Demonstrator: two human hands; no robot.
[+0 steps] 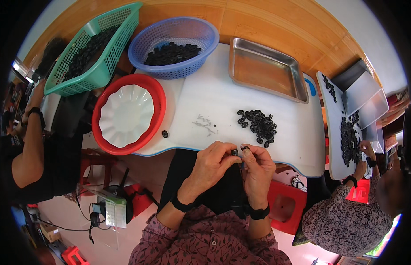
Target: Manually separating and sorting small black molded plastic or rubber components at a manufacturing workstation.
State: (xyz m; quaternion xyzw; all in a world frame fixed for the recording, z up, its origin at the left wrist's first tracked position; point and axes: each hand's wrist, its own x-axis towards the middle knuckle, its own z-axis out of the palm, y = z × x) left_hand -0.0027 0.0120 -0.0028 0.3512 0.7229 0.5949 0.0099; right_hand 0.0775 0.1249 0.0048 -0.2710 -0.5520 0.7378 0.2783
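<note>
Black pieces (234, 152) sat pinched in the left hand (208, 163) and, seemingly, the right hand (259, 172), at the table's (298, 132) near edge. White surface stretched right of the black pile (260, 126); beyond, a blue basket (170, 73) held similar pieces (172, 54).

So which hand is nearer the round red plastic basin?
Left. The left hand is apart from the red basin, right of it; the right hand is farther right.

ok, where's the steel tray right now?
In the head view, the steel tray lies at the white table's far right, against the wood panelling, right of the blue basket and beyond the pile of black pieces.
</note>
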